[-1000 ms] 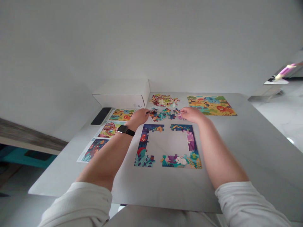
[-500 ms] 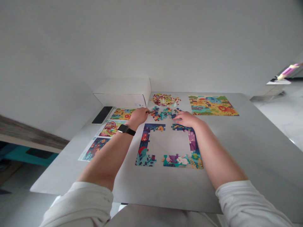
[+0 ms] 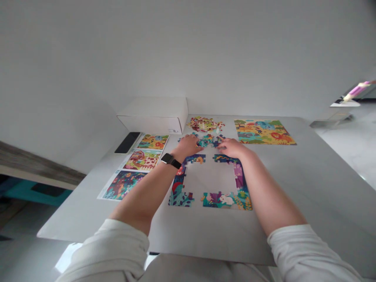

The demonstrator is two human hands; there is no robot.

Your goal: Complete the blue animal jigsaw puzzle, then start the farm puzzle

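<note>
My left hand (image 3: 189, 145) lies over the left part of a loose heap of puzzle pieces (image 3: 207, 140), fingers spread, thumb apart, hiding some pieces. At the heap's right side, my right hand (image 3: 231, 148) touches dark blue pieces with slightly bent, parted fingertips; no piece is seen lifted. Nearer me lies a partly joined puzzle border (image 3: 240, 176) around bare tabletop, with gaps in its top and bottom sides. A white rabbit shows on its bottom strip. My left forearm covers part of the border's left side.
Behind the heap is a second pile of pieces (image 3: 205, 124). A finished animal puzzle (image 3: 264, 132) lies at the back right. On the left are a white box (image 3: 152, 117), a black phone (image 3: 127, 143) and a picture sheet (image 3: 141, 159), partly under my left arm.
My left hand has moved right, from the heap's left edge onto its pieces, and its fingers have spread. More of the picture sheet shows. My right hand has stayed nearly still.
</note>
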